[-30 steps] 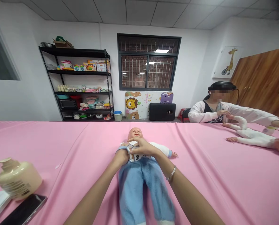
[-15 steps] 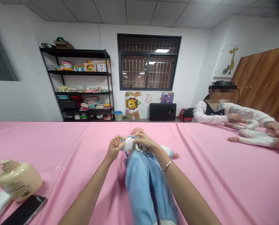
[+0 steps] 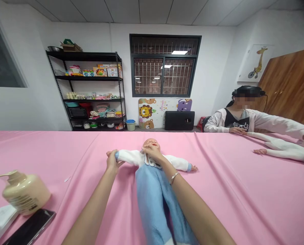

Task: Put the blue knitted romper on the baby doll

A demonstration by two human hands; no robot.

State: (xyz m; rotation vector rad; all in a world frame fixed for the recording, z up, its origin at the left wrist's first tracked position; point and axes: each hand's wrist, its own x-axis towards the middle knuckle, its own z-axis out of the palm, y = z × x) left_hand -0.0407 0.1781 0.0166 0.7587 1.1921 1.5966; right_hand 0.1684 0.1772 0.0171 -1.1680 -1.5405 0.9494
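A baby doll (image 3: 152, 144) lies face up on the pink table cover (image 3: 52, 153), head away from me, in a white top and fluffy blue trousers (image 3: 154, 200). My left hand (image 3: 112, 161) is closed around the doll's wrist at the blue cuff and holds that arm stretched out to the left. My right hand (image 3: 152, 153) pinches the white top at the doll's neck, just under the chin. The doll's other arm (image 3: 182, 165) lies out to the right, untouched.
A cream pump bottle (image 3: 26, 192), a dark phone (image 3: 30, 228) and a white box (image 3: 0, 221) sit at the near left. A seated person (image 3: 241, 119) at the right handles another doll in white (image 3: 282, 151). A black shelf rack (image 3: 90, 92) stands against the far wall.
My left hand has drawn the doll's arm from its chest out to the left, straightening the sleeve. My right hand moved from the chest up to the neckline. The other person laid their doll flat.
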